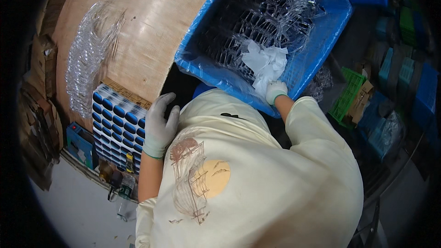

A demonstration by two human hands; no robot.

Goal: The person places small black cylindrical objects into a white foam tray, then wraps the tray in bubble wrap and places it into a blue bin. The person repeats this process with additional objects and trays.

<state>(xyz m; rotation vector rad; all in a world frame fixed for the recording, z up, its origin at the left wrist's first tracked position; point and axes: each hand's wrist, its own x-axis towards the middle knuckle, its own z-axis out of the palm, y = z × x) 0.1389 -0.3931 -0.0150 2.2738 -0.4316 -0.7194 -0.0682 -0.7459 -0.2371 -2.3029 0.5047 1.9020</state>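
While the right hand (276,91), in a white knit glove w/ a green-edged cuff, is down inside the near corner of the blue-lined bin (337,30), its fingers are at the bottom end of a crumpled white wad (265,64), paper or thin film, can't tell which. It's def touching the wad, but glove and wad are both white & kinda blend, so idk how tight the grip is or if it's a pinch at all. The left hand (161,119), same kind of glove, is open pretty wide, thumb well apart from the fingers, just beside a stack of blue-oval-patterned sheets (117,124) w/ a cardboard strip (127,93) along its top edge. The wad lies in the bin's near half, next to a tangle of clear plastic pieces (287,11). Surface-wise it's a pale wooden table (147,14), bit shiny under the light, w/ a nested pile of clear plastic trays (87,59) toward its L side. Rest of the rm: cardboard boxes (43,66) far L, a blue box (81,144) and a clear bottle (124,197) near the stack, gray floor (82,202) below, and a green crate (347,94) over on the R, w/ more blue stuff in the dim bg behind it.
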